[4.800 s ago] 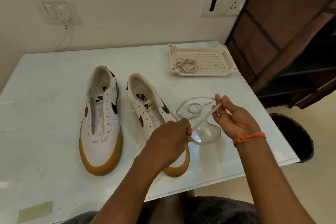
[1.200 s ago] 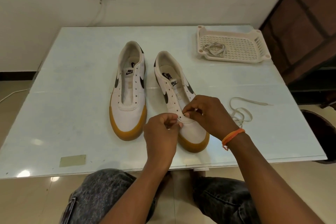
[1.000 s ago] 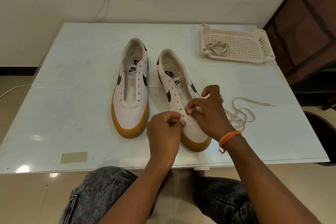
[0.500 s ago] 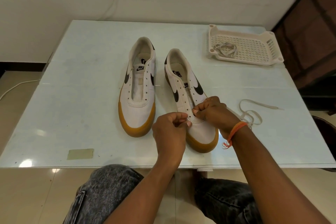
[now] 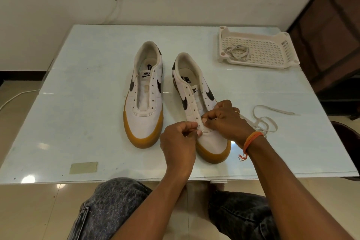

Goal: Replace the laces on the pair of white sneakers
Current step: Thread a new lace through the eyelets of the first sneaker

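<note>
White lace [image 5: 266,122] on bench [image 5: 87,103]; right hand [image 5: 227,121] pinches its end at right sneaker [image 5: 198,107] lowest eyelet, left hand [image 5: 178,142] pinches eyelet edge.

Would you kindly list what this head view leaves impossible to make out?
- Lace tip: hidden by the right hand and left hand.
- Right sneaker: lowest right-side eyelets covered by the right hand.
- Old lace in the tray: count too small to tell.
</note>
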{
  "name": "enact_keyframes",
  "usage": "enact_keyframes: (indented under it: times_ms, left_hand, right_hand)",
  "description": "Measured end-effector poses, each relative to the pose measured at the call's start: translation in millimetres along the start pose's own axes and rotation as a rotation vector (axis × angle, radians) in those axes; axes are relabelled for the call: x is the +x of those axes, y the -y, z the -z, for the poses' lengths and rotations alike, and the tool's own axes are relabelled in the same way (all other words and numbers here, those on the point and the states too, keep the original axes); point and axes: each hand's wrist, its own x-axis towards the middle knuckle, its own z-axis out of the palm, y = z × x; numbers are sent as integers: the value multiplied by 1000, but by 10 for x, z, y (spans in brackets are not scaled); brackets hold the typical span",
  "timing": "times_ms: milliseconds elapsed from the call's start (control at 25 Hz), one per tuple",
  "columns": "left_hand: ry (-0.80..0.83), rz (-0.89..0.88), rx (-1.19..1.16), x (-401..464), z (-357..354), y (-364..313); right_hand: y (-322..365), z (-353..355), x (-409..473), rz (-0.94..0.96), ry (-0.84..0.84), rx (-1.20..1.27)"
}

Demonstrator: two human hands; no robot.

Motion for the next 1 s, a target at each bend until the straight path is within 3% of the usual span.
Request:
enact_keyframes:
  times_ms: [120, 320, 720, 1000]
  left_hand:
    - [20, -16, 19, 5, 2, 2]
    - [37, -140, 212, -43, -17, -57]
    - [126, -179, 360, 98, 123, -232]
    - [-181, -171, 349, 454, 719, -291]
  right_hand:
    - [9, 28, -9, 13, -9, -94]
    - [-13, 74, -27, 38, 30, -25]
    - [-79, 180, -56, 83, -23, -3]
    - [-96, 267, -118, 144, -8, -68]
